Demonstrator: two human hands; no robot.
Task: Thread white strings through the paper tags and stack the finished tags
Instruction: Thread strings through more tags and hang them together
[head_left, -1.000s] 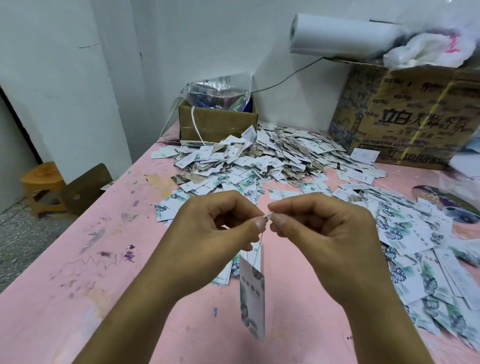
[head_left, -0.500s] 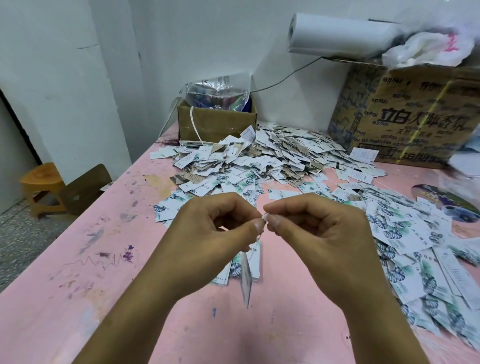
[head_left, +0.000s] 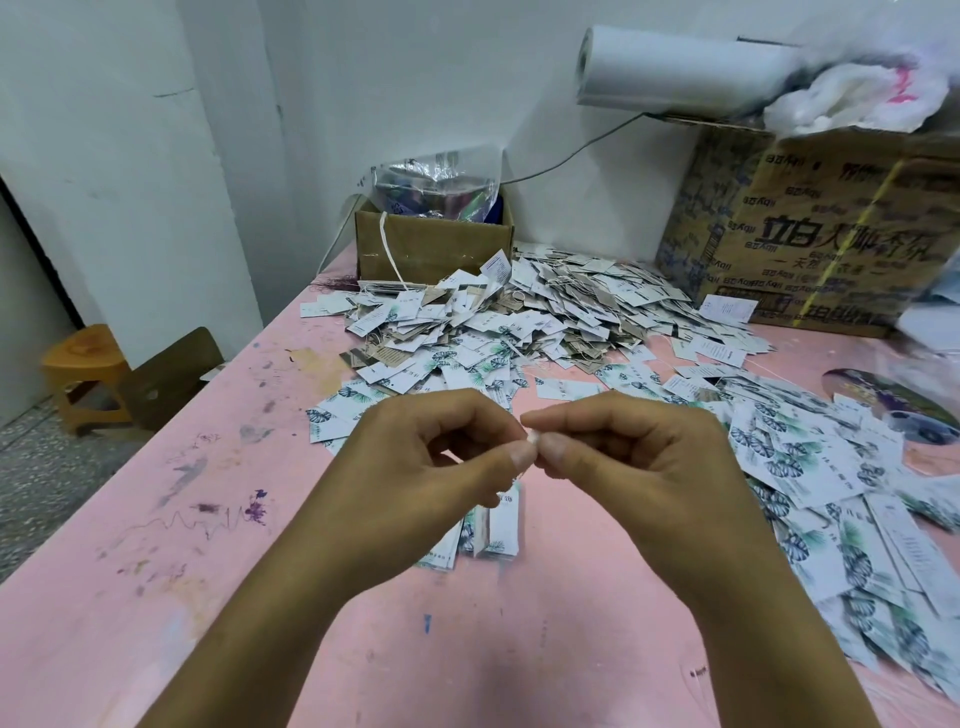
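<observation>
A white string (head_left: 531, 451) is being pinched in the grip of left hand (head_left: 431, 467) and right hand (head_left: 639, 467); likely limp, light, best held near its tip.

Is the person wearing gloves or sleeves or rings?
No. The left arm and right arm are bare, no sleeves in view. The left grip and right grip show no gloves, rings or watch; nails are short and plain.

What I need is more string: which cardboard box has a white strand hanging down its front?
The small plain cardboard box holding the clear plastic bag; the white strand drapes down its front. The large printed box shows none.
</observation>
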